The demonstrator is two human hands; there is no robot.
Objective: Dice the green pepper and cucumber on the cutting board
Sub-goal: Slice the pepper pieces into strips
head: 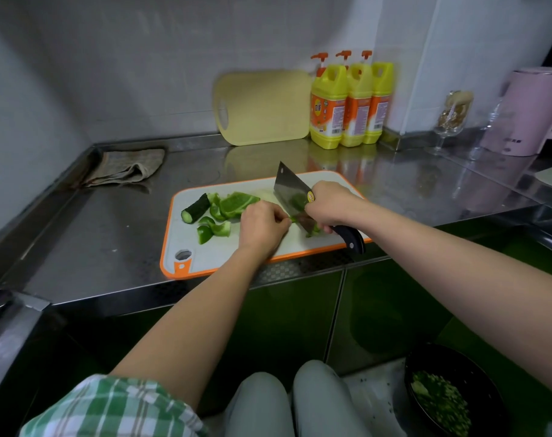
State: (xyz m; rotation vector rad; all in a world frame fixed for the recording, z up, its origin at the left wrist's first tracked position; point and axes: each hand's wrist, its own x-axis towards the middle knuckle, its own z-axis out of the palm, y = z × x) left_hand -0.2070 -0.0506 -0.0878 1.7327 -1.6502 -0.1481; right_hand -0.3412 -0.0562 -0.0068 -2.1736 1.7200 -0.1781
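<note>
Head view: pepper bit under left hand (262, 223) mostly hidden by curled fingers pinning it; blade edge of steel cleaver (292, 197) cut off behind knuckles. Right hand (328, 205) wrapped round black handle. On white orange-rimmed cutting board (224, 253): green pepper chunks (230, 206) w/ dark cucumber stub (195, 208) left of cleaver, long axis diagonal, cut end toward near-left. Beyond board: grey rag (126, 167), yellow board (265, 108), 3 yellow soap bottles (350, 102)
</note>
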